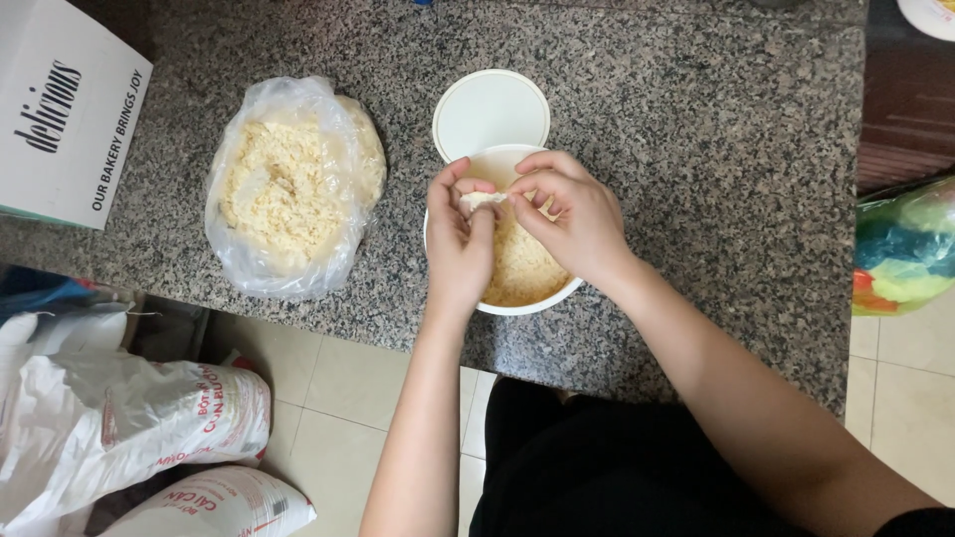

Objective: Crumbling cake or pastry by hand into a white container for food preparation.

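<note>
**Two hands pinch a pale lump over a bowl of crumbs**

The left hand (460, 239) and the right hand (569, 217) meet over a round white bowl (517, 306), their fingertips closed together on a small off-white lump of dough-like stuff (483, 200). The lump sits at the bowl's 11 o'clock, just above the pale yellow crumbly filling (522, 267) that lies inside. The bowl stands near the front edge of the speckled grey granite counter (696, 129).

At 12 o'clock from the bowl, touching its rim, lies a flat round white lid (490, 111). At 9 o'clock, well apart, rests an open clear plastic bag heaped with the same yellow crumbs (288, 184). Further out at 10 o'clock stands a white cardboard box (60, 109).

On the tiled floor at 8 o'clock lie white printed sacks (149, 428). At 3 o'clock, beyond the counter's end, shows a colourful plastic bundle (905, 249).
</note>
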